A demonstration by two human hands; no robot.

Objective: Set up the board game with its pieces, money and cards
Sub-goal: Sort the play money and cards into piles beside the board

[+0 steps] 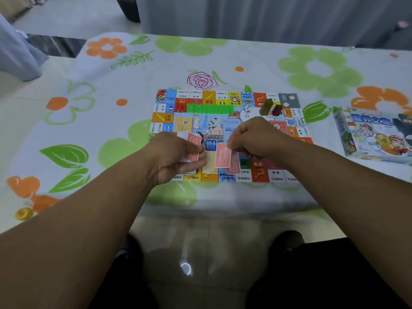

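The colourful game board (223,97) lies flat in the middle of the table. My left hand (176,157) grips a small stack of pink paper money (192,147) over the board's near left part. My right hand (256,137) pinches a single pink note (223,156) over the board's near centre. A pale yellow note (209,165) and another pink note (235,165) lie on the board below it. A row of green and red houses (207,108) stands along the far side. A white die (247,109), a green block (266,107) and a dark red block (277,109) sit far right.
The game's box (374,134) lies on the table to the right of the board. A flowered cloth (111,97) covers the table. A small yellow piece (23,213) sits near the table's left front edge. My knees show below the table edge.
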